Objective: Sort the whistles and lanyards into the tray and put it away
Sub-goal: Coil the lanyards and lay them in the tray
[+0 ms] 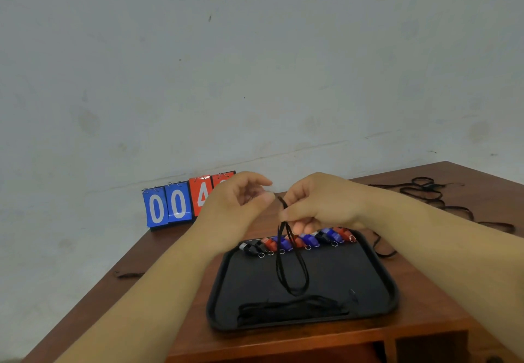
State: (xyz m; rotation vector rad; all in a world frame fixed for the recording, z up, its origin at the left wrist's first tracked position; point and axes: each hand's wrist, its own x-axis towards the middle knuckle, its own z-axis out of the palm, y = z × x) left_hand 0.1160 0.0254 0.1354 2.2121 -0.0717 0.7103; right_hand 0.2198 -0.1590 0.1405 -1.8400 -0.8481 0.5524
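A black tray (368, 283) lies on the wooden table. Along its far edge runs a row of several whistles (309, 240) in black, red and blue, each with a small metal ring. A bundle of black lanyards (292, 310) lies along the tray's near edge. Above the tray, my right hand (320, 204) pinches a folded black lanyard (292, 263), whose loops hang down over the tray's middle. My left hand (241, 201) pinches the top end of the same lanyard, close beside the right hand.
A flip scoreboard (175, 205) with blue and red number cards stands at the table's far left against the wall. Loose black lanyards (431, 192) lie tangled at the far right of the table. A short cord (127, 274) lies near the left edge.
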